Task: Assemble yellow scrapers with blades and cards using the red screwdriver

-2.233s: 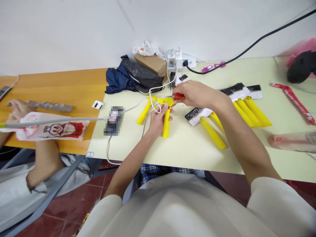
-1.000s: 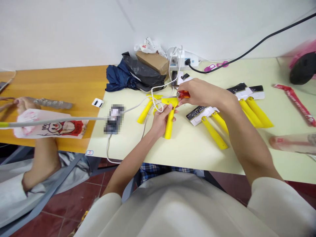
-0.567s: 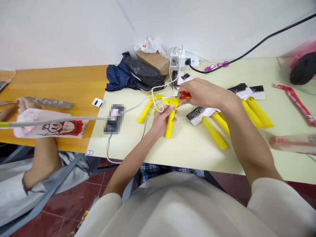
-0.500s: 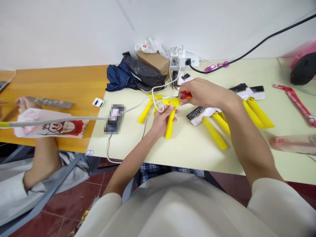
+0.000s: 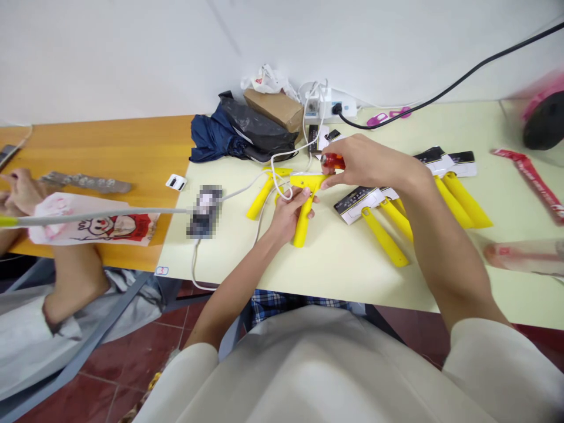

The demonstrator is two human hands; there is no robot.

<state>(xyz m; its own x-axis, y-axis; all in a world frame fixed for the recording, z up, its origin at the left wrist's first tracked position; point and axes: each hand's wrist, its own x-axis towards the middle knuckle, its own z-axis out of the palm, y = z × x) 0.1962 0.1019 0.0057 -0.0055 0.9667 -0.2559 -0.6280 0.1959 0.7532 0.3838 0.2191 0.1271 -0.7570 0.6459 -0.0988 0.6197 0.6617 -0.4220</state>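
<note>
My left hand [image 5: 284, 218] is closed around a yellow T-shaped scraper [image 5: 301, 228], thumb pressed near where its handle meets the head. The handle points down toward the table's front edge. In my right hand [image 5: 359, 160] is a screwdriver with a red handle [image 5: 333, 160], held just above the right end of the scraper's head; its tip cannot be made out. One right fingertip is at the scraper's head, though contact is unclear. Another yellow scraper [image 5: 262, 197] lies to the left, partly behind white cables [image 5: 274, 161].
Several carded yellow scrapers [image 5: 385, 238] lie to the right, near a red wrapper [image 5: 531, 185] and a bottle [image 5: 520, 257]. Behind are a black bag [image 5: 259, 129], a cardboard box [image 5: 275, 108] and a power strip [image 5: 348, 108]. At left, a co-worker's hands [image 5: 24, 191] are near a printed paper bag [image 5: 94, 220].
My right hand and the screwdriver have risen slightly away from the scraper's head. My left hand keeps its hold. The co-worker's hands have moved at the left.
</note>
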